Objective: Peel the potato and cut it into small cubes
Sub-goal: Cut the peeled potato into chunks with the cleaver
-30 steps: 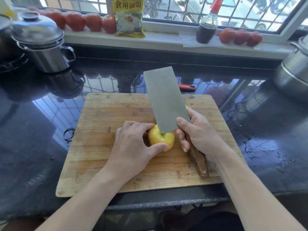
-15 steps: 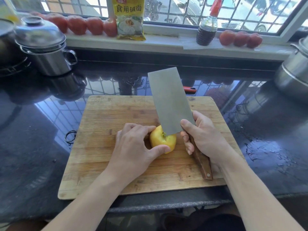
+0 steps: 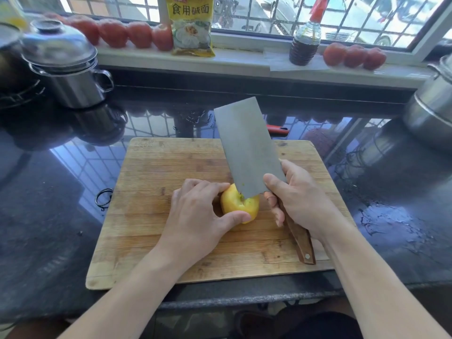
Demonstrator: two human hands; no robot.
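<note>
Two bare forearms reach in from the near edge over a dark, glossy tabletop (image 3: 61, 216). A wooden cutting board (image 3: 151, 192) lies at the near middle, its near edge close to the tabletop's front lip.

Left hand (image 3: 198, 216) curls over the potato (image 3: 238, 204), thumb on its near side, fingers on top and to the left. Potato sits on the board near centre, yellow and peeled on the sides in view.

Right hand (image 3: 300, 199) grips the cleaver (image 3: 247, 148) at the top of its wooden handle, forefinger laid on the flat of the blade. Handle end points near-right over the board. Blade tilts up and away to the far left; its heel corner touches the top of the potato, possibly just into it, view not clear enough.

A black loop (image 3: 104, 198) lies on the tabletop at the board's left edge. Beyond the board, an orange-handled tool (image 3: 277, 130), partly hidden by the blade.

Far left, a lidded steel pot (image 3: 66, 69); far right, another steel pot (image 3: 430, 111).

On the windowsill: a row of tomatoes (image 3: 127, 34) left, a yellow packet (image 3: 192, 28), a dark bottle (image 3: 304, 45), three more tomatoes (image 3: 354, 56) right.
</note>
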